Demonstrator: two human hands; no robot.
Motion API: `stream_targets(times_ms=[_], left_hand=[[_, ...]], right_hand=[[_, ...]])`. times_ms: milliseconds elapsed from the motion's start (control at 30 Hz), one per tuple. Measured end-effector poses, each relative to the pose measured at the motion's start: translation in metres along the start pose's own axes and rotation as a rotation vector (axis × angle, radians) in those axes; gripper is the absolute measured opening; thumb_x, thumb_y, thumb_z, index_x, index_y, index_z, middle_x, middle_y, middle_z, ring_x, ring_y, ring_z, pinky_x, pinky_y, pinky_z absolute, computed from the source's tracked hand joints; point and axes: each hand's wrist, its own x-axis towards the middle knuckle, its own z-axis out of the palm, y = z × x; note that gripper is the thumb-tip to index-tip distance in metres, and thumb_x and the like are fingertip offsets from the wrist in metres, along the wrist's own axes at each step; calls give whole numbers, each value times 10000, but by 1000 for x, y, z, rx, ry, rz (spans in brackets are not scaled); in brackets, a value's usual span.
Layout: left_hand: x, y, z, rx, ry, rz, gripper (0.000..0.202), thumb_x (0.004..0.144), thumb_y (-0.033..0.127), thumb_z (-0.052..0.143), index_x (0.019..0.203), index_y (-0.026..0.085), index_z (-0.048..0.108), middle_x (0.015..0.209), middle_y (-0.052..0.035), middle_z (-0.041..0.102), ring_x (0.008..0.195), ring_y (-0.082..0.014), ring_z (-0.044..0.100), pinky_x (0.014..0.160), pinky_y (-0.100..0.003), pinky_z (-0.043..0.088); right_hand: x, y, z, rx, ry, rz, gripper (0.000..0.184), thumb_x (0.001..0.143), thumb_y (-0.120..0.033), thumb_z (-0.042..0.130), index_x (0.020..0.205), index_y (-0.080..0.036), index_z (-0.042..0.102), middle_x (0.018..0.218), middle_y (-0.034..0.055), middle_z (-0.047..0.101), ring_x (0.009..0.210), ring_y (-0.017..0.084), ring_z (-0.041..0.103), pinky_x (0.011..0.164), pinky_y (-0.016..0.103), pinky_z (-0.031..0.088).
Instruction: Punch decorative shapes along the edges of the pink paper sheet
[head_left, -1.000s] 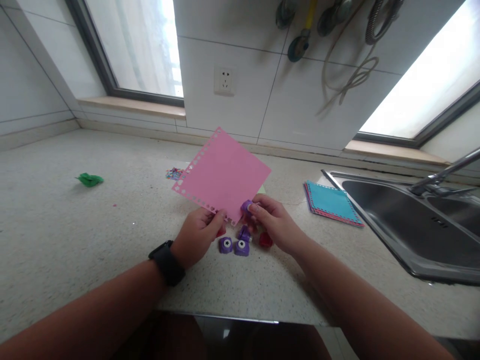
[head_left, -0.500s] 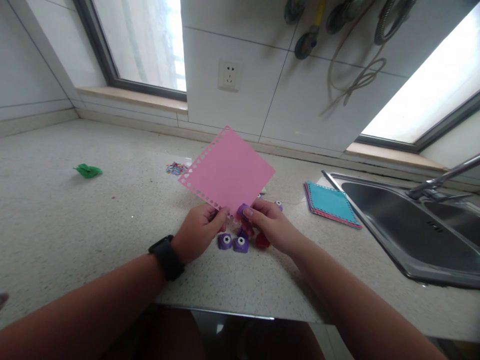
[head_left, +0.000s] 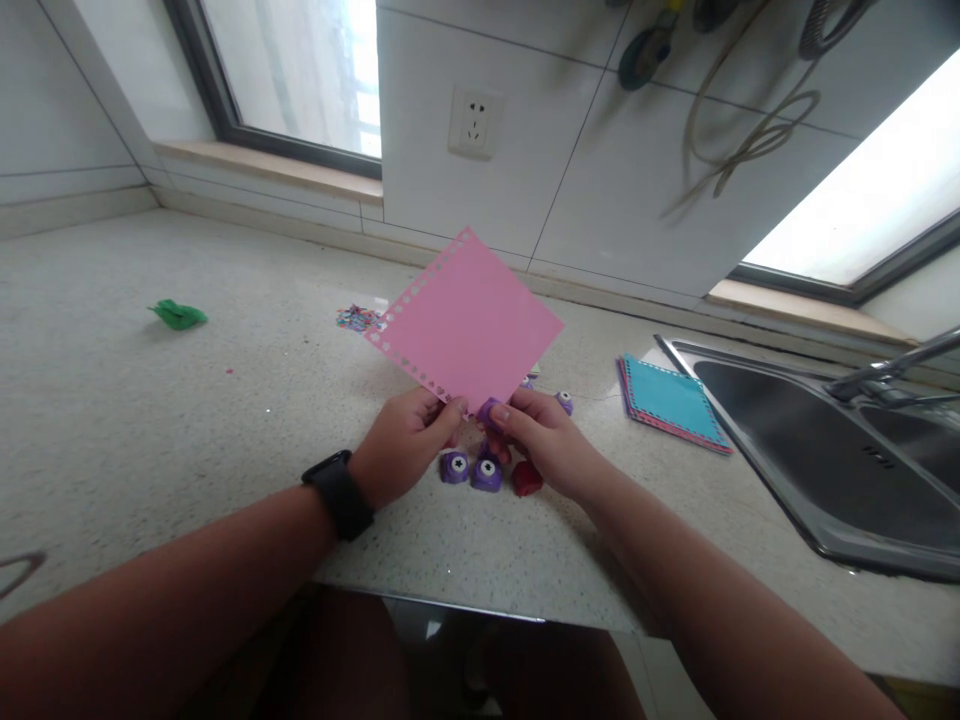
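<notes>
A pink sheet of paper (head_left: 469, 325) is held up over the counter, cornerwise to me. Small punched shapes run along its upper left and lower left edges. My left hand (head_left: 409, 435) pinches the paper's lower left edge near the bottom corner. In my right hand (head_left: 544, 435) is a purple craft punch (head_left: 489, 411), gripped at that bottom corner with the thumb on top. Below the hands stand two purple punches (head_left: 454, 467) with white star-marked tops and a red punch (head_left: 526, 478). Another purple punch (head_left: 564, 402) lies beyond my right hand, and others are partly hidden.
A stack of coloured sheets with a blue one on top (head_left: 671, 402) lies beside the steel sink (head_left: 795, 440) at right. Colourful paper bits (head_left: 356, 318) are heaped behind the pink sheet. A crumpled green piece (head_left: 178, 314) lies at far left on the speckled counter (head_left: 187, 440).
The view has shifted slightly, so the surroundings sit a little higher and further right. Both hands keep hold of the paper and the punch at nearly the same spot.
</notes>
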Motion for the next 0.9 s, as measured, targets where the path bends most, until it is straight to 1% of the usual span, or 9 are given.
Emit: stream_targets(times_ms=[133, 267, 433, 533, 633, 900], left_hand=[[0, -1, 0, 10, 7, 11, 363, 962, 390, 500, 663, 190, 553, 523, 52, 525, 455, -92, 441, 475, -227, 368], [0, -2, 0, 28, 14, 9, 374, 964, 408, 499, 662, 192, 551, 514, 52, 521, 452, -94, 445, 472, -228, 368], [0, -2, 0, 17, 20, -6, 366, 960, 413, 505, 670, 193, 551, 528, 46, 539, 450, -94, 451, 468, -229, 367], [0, -1, 0, 22, 26, -4, 382, 957, 419, 507, 650, 193, 546, 506, 48, 518, 442, -95, 440, 461, -231, 356], [0, 0, 0, 32, 27, -1, 402, 958, 418, 502, 627, 193, 542, 479, 54, 484, 437, -94, 428, 459, -233, 347], [1, 2, 0, 57, 32, 13, 397, 960, 398, 499, 623, 192, 540, 494, 52, 488, 457, -96, 437, 479, -241, 350]], right_hand=[[1, 0, 1, 2, 6, -1, 320, 879, -498, 644, 836, -183, 607, 618, -13, 579, 511, 102, 525, 460, 223, 421], [2, 0, 1, -5, 9, 12, 314, 889, -504, 626, 868, -191, 602, 629, -14, 578, 508, 111, 518, 445, 230, 407], [1, -2, 3, -10, 7, -2, 339, 868, -518, 644, 802, -191, 582, 618, -11, 572, 516, 111, 524, 454, 232, 398], [1, -3, 4, 6, 18, -3, 342, 857, -516, 654, 781, -191, 579, 618, -14, 573, 513, 104, 523, 471, 235, 416], [2, -2, 4, 4, 7, 10, 338, 873, -511, 634, 778, -192, 575, 615, -14, 572, 500, 103, 514, 456, 234, 409], [2, -1, 5, 15, 9, 19, 355, 857, -529, 647, 782, -191, 572, 624, -9, 592, 497, 104, 523, 453, 236, 407]])
